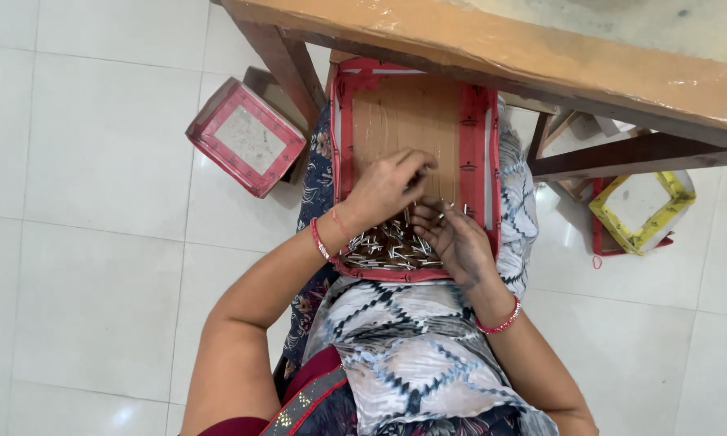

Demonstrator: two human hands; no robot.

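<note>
A shallow cardboard tray with a red rim [478, 137] rests on my lap under the table edge. A heap of several small thin metal pins [388, 246] lies at its near end. My left hand [388, 186] reaches into the tray, fingers bent and pinched over the pins near the middle. My right hand [459, 238] lies palm up at the tray's right side, with a few pins resting on its fingers. Both wrists carry red bangles.
A wooden table [541, 56] overhangs the tray's far end, its leg [287, 60] at left. A red-rimmed box lid [246, 137] lies on the white tiled floor at left. A yellow-edged box [642, 206] sits at right beneath a wooden crossbar [638, 153].
</note>
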